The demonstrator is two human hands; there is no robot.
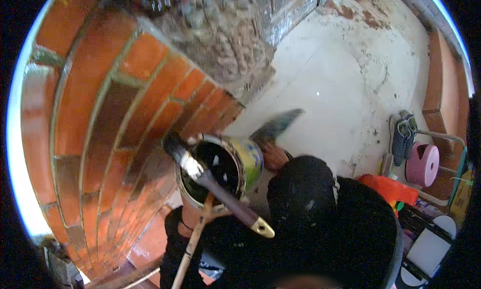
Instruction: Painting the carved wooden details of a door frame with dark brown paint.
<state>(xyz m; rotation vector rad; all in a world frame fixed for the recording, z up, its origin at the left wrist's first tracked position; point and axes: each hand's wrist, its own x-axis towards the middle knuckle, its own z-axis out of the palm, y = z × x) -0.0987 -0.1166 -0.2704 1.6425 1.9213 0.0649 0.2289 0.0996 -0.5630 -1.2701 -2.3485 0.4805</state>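
Low beside the brick wall stands a round paint can [250, 161] with a yellow-green label, a smeared rim and dark liquid inside. My left hand [191, 214] is closed against its near-left side. Across the can's mouth slants a paintbrush [230, 204] with black bristles, a silvery ferrule and a dark handle tipped in gold; what supports it is unclear. A thin wooden stick [188, 256] runs from my near side up to the rim. Beyond the can, my right hand [274, 157] is closed on a dark, blurred, blade-like thing [278, 124].
An orange brick wall [145, 103] rises on the left, with rough stonework [225, 38] at its far end. Stained pale floor [330, 98] stretches ahead. To the right are grey shoes [401, 138], a pink round object [422, 164] and a red-orange item [388, 188].
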